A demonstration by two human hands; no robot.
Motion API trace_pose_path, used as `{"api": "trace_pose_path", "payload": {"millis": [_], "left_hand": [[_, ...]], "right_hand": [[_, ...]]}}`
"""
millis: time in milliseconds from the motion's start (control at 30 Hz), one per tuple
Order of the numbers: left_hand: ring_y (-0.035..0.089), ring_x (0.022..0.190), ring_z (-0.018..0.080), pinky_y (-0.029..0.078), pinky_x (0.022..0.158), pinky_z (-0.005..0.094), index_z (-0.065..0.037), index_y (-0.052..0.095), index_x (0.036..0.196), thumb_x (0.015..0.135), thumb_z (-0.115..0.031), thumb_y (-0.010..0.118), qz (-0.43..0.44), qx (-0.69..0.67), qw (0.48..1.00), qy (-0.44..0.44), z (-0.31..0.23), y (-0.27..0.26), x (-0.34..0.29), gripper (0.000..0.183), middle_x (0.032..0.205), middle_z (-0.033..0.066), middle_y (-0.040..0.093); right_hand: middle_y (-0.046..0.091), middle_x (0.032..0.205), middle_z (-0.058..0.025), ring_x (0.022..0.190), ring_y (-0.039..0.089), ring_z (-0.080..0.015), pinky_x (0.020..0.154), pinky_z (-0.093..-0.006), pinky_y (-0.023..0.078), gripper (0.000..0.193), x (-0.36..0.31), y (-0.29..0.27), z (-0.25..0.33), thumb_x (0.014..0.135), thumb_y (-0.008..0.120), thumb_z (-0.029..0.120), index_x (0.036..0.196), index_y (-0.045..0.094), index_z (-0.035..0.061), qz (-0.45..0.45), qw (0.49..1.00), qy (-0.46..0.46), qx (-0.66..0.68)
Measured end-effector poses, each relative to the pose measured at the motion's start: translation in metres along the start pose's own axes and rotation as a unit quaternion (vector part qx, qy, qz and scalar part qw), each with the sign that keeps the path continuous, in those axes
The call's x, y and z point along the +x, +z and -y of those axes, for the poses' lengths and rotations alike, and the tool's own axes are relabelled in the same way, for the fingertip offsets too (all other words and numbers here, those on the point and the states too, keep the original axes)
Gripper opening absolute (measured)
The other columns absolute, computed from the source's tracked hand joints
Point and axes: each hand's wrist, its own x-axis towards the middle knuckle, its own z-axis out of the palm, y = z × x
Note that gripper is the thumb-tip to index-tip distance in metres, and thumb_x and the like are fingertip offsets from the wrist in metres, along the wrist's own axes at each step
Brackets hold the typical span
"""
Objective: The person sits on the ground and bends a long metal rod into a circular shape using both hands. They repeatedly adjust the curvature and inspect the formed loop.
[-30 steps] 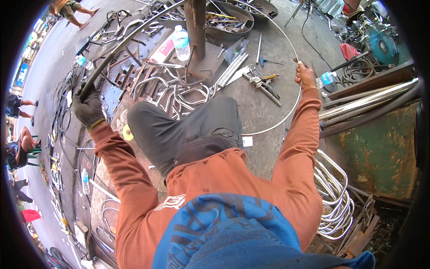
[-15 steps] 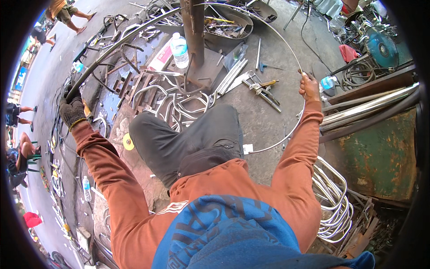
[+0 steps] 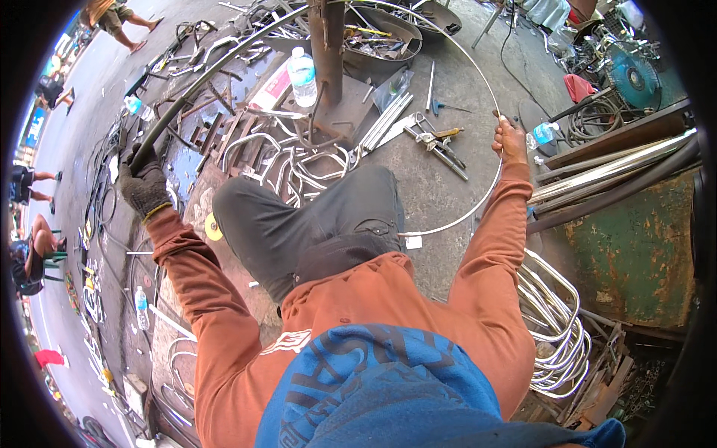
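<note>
My left hand (image 3: 146, 187), in a dark knitted glove, is closed around the near end of a thick dark hose (image 3: 187, 101). The hose arcs up and away toward the top edge. From there a thin pale wire (image 3: 478, 71) curves round to the right; where the two meet is hidden about the pole. My bare right hand (image 3: 509, 140) grips this wire with curled fingers. Beyond that hand the wire loops back, its end by my knee near a small white tag (image 3: 413, 242). Bent metal tubes (image 3: 272, 145) lie before my legs.
A rusty pole (image 3: 323, 67) stands ahead beside a water bottle (image 3: 302, 78). A clamp-like tool (image 3: 441, 145) lies on the floor. Long metal pipes (image 3: 612, 173) and a coiled bundle of tubes (image 3: 556, 328) are at my right. Several people are at far left.
My left hand has moved right and slightly nearer, bringing the hose end with it. My right hand keeps its grip and has shifted only a little left.
</note>
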Motion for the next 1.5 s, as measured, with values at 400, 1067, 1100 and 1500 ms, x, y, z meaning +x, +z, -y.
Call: {"api": "trace_pose_path", "payload": {"millis": [400,1067,1100,1500], "left_hand": [[0.055,0.106,0.0359,0.044,0.098,0.0465,0.014,0.048,0.109,0.094,-0.010,0.036,-0.010,0.059,0.998,0.015,-0.003,0.023,0.007,0.031,0.110,0.0261,0.056],[0.055,0.104,0.0409,0.043,0.097,0.0521,0.014,0.052,0.103,0.089,-0.009,0.040,-0.023,0.006,0.999,-0.023,-0.008,0.002,-0.005,0.029,0.106,0.0286,0.057],[0.054,0.105,0.0416,0.042,0.097,0.0525,0.015,0.052,0.102,0.089,-0.008,0.039,-0.022,0.004,1.000,-0.014,-0.009,0.005,-0.022,0.029,0.106,0.0289,0.056],[0.054,0.108,0.0356,0.040,0.102,0.0444,0.015,0.048,0.111,0.092,-0.007,0.036,0.033,0.305,0.947,0.091,-0.016,0.025,-0.012,0.031,0.113,0.0257,0.056]], "right_hand": [[0.037,0.060,0.0064,0.041,0.028,-0.0016,0.036,-0.0194,0.025,0.022,0.005,-0.003,0.004,0.092,0.053,0.018,0.109,0.061,0.0076,-0.010,1.000,0.000,-0.008],[0.034,0.060,0.0069,0.042,0.027,-0.0017,0.036,-0.0196,0.026,0.022,-0.023,-0.001,-0.018,0.094,0.050,0.020,0.110,0.059,0.0082,-0.016,0.999,0.016,0.046],[0.034,0.060,0.0069,0.042,0.027,-0.0017,0.036,-0.0195,0.026,0.022,-0.024,-0.001,-0.020,0.093,0.050,0.020,0.110,0.059,0.0082,-0.011,0.999,0.010,0.043],[0.036,0.062,0.0061,0.043,0.027,-0.0019,0.038,-0.0189,0.027,0.023,-0.024,-0.010,-0.012,0.093,0.051,0.019,0.113,0.057,0.0072,0.009,0.995,0.033,0.098]]}}
